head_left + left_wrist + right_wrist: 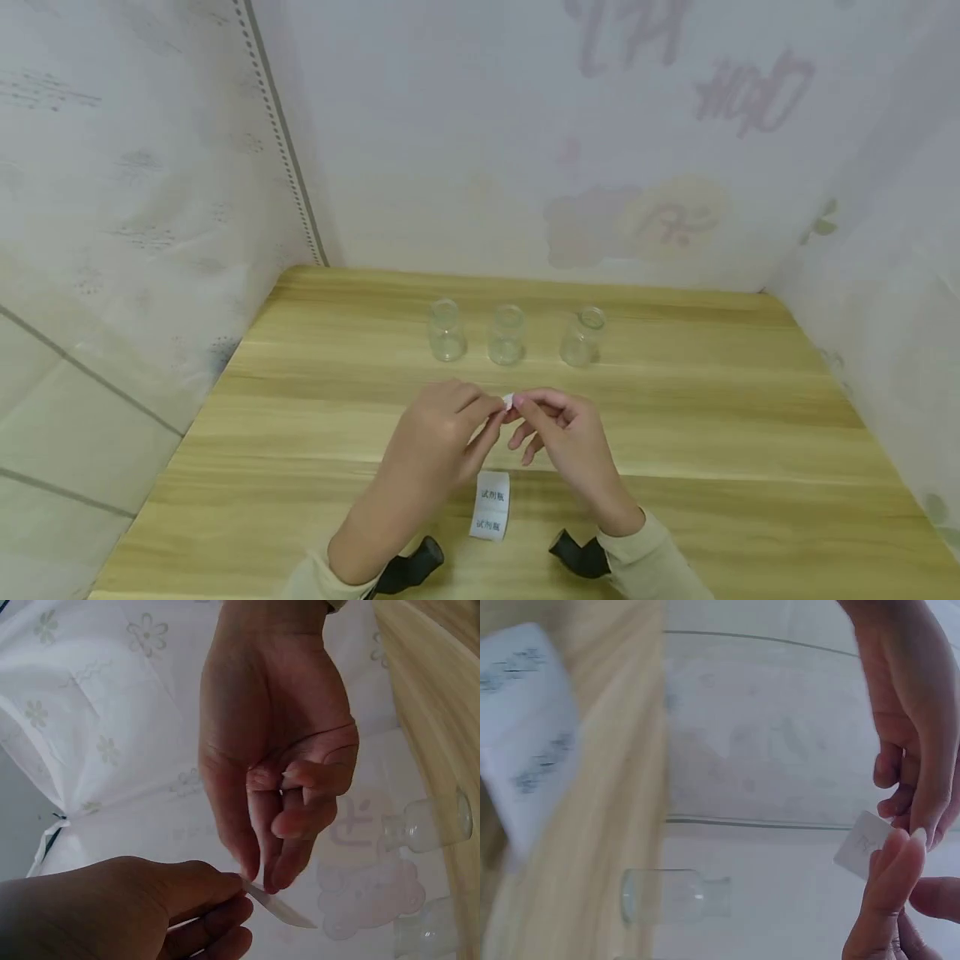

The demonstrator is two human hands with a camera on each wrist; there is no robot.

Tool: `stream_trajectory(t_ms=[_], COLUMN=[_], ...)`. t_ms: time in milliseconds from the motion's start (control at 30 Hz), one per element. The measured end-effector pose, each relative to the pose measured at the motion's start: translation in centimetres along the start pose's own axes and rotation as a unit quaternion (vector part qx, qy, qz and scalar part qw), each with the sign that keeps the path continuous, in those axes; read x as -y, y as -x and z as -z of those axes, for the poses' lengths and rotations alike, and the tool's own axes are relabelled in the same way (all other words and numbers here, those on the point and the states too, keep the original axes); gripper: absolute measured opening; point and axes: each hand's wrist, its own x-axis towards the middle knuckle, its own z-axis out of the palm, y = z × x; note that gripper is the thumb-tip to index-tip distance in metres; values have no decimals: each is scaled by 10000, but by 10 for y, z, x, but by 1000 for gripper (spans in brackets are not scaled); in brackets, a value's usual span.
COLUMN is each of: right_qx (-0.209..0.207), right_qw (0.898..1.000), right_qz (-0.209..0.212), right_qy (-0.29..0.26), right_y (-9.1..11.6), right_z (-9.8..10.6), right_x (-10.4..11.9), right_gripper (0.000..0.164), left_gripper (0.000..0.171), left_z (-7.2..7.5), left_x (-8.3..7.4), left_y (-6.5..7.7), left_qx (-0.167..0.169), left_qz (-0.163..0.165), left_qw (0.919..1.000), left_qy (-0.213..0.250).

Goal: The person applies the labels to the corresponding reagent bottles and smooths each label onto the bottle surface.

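Above the middle of the table, my left hand (442, 429) and right hand (566, 429) meet at the fingertips around a small white label (508, 402). Thumb and index finger of each hand pinch it. In the left wrist view the label (281, 907) appears as a thin strip, seen nearly edge-on. The right wrist view shows its flat face (861, 844) with faint marks, partly covered by fingers. My right hand's other fingers curl loosely. Below the hands, a strip of printed labels (491, 504) with dark characters lies on the table.
Three clear glass bottles stand in a row farther back: the left bottle (447, 333), the middle bottle (506, 337) and the right bottle (582, 337). Dark curved pieces (411, 567) show by both wrists. Patterned cloth walls (480, 150) border the wooden table (712, 400).
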Motion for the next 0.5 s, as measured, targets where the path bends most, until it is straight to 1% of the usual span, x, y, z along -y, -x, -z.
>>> stream_trajectory(t_ms=[67,133,200,233,300,367,433,500], right_qx=[-199,-282,-336,-359,-398,-459,-505,-542], right_qw=[9998,9996,9992,9987,9976,9964,9952,9942], right_qz=[-62,25,222,342,539,689,817,910], right_qy=[-71,-37,38,82,157,188,198,209], right_y=[1,2,2,2,2,2,2,3], right_z=[2,4,4,3,1,0,-1,-2], right_x=[3,5,6,7,8,8,8,8], right_gripper=[25,24,22,21,19,18,17,17], left_gripper=[9,8,8,8,7,7,8,8], left_z=[-4,-5,-5,-4,0,4,9,14], left_x=[-2,-3,-3,-2,1,4,7,9], left_y=[0,0,1,1,2,4,5,6], left_qx=[3,38,24,-35,-218,-368,-358,-157], left_qz=[-154,-256,-222,-101,351,1015,1739,2293], left_qw=[9999,9996,9996,9997,9989,9936,9823,9683], left_qy=[76,122,175,229,239,320,597,975])
